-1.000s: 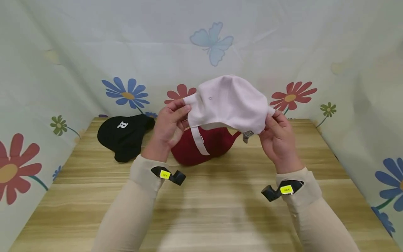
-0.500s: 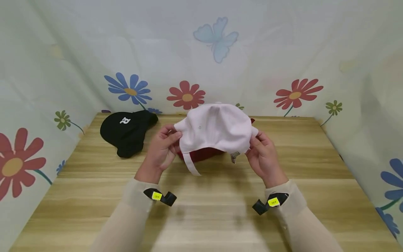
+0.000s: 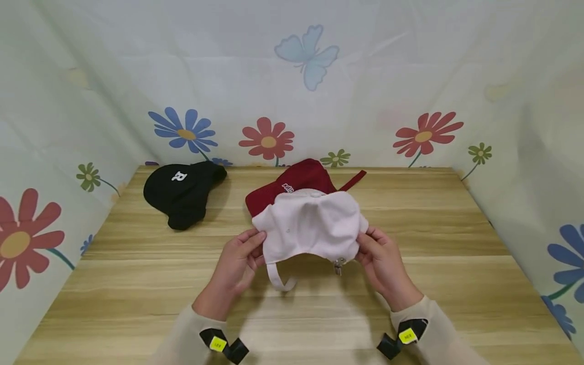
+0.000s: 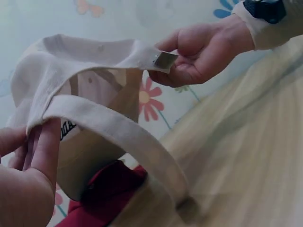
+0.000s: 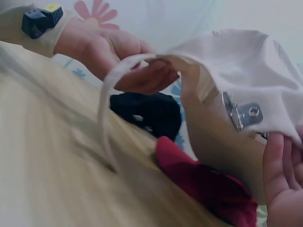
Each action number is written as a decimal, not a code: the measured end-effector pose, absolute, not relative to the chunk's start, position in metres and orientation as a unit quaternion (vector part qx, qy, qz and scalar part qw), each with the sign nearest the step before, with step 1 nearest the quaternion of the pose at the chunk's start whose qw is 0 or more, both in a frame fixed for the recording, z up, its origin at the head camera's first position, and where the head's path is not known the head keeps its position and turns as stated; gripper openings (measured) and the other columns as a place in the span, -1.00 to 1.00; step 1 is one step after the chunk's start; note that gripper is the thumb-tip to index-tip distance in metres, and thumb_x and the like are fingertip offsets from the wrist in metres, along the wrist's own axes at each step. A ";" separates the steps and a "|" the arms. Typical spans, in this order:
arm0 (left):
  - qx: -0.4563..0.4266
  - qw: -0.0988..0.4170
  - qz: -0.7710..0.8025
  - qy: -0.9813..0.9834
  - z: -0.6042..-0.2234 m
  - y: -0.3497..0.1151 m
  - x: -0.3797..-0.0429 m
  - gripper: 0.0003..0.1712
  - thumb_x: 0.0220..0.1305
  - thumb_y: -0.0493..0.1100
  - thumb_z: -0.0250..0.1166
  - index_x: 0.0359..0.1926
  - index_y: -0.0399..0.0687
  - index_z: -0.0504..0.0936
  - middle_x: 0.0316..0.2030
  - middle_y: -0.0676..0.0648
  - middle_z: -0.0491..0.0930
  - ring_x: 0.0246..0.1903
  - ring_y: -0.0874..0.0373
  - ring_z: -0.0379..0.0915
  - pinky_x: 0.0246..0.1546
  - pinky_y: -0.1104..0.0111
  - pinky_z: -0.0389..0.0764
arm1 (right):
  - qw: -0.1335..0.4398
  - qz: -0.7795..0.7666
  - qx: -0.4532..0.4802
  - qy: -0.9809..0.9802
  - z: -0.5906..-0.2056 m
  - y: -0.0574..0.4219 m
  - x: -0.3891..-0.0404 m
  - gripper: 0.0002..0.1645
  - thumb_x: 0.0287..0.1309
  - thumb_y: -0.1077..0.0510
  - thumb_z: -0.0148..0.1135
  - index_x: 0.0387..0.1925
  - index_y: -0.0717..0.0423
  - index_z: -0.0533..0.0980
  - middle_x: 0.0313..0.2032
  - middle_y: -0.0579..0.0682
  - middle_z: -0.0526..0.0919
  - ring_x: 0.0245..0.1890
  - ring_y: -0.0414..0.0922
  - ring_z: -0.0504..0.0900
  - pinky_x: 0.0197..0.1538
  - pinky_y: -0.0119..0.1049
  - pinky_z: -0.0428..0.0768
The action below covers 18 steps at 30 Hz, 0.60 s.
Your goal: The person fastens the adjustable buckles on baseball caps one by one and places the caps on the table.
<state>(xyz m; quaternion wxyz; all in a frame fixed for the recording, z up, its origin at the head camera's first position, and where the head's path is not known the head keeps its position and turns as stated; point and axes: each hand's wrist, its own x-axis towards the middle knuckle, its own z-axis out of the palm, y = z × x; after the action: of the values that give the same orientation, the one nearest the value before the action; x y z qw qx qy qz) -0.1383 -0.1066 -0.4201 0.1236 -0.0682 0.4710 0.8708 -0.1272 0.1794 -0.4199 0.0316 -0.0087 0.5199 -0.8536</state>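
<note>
Both hands hold a white baseball cap (image 3: 315, 223) by its two sides, its back opening turned toward me. My left hand (image 3: 237, 266) pinches the left edge between thumb and fingers, beside the loose white strap (image 4: 118, 120) that hangs down in a curl. On the other side my right hand (image 3: 383, 263) pinches the right edge near the metal buckle (image 5: 248, 113). Behind the white cap, and partly covered by it, a dark red cap (image 3: 303, 175) lies on the table; its strap points to the right.
A black cap (image 3: 182, 190) with a white letter lies at the back left of the wooden table (image 3: 433, 284). Flower-printed cloth (image 3: 388, 66) surrounds the table at the back and sides. A small camera is strapped to each wrist.
Both hands have brought the white cap down and nearer to me, from above the red cap to in front of it. More of the red cap shows now.
</note>
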 end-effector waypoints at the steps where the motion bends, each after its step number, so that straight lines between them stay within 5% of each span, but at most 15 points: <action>1: -0.076 0.128 0.869 0.473 -0.422 -0.106 -0.134 -0.78 0.43 -0.32 0.05 -0.30 -0.05 0.60 -0.41 0.02 0.68 -0.39 0.23 0.64 -0.32 0.37 0.70 | 0.038 -0.851 0.000 0.524 -0.422 0.179 -0.123 -0.82 0.37 0.28 0.05 -0.27 0.03 0.56 -0.29 -0.13 0.63 -0.32 -0.25 0.65 -0.26 -0.40 0.64; 11: -0.100 0.157 0.852 0.490 -0.421 -0.103 -0.107 -0.86 0.44 -0.14 0.10 -0.26 -0.05 0.53 -0.42 0.01 0.68 -0.42 0.20 0.66 -0.36 0.36 0.70 | 0.070 -0.856 -0.012 0.511 -0.436 0.177 -0.101 -0.77 0.42 0.27 -0.03 -0.27 0.02 0.55 -0.29 -0.14 0.62 -0.34 -0.26 0.64 -0.29 -0.44 0.64; 18: -0.050 0.141 0.857 0.493 -0.400 -0.107 -0.102 -0.85 0.39 -0.33 0.10 -0.07 -0.08 0.47 -0.33 0.03 0.72 -0.35 0.19 0.69 -0.28 0.33 0.72 | 0.046 -0.867 0.017 0.496 -0.433 0.171 -0.106 -0.74 0.39 0.31 -0.01 -0.33 0.04 0.57 -0.34 -0.13 0.62 -0.40 -0.27 0.64 -0.33 -0.45 0.65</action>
<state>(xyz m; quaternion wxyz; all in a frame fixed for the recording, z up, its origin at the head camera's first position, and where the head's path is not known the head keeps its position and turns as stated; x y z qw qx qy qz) -0.1017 -0.1073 -0.4003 0.1411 -0.0498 0.4927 0.8572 -0.1056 0.1714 -0.4328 0.0459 0.0174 0.4961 -0.8669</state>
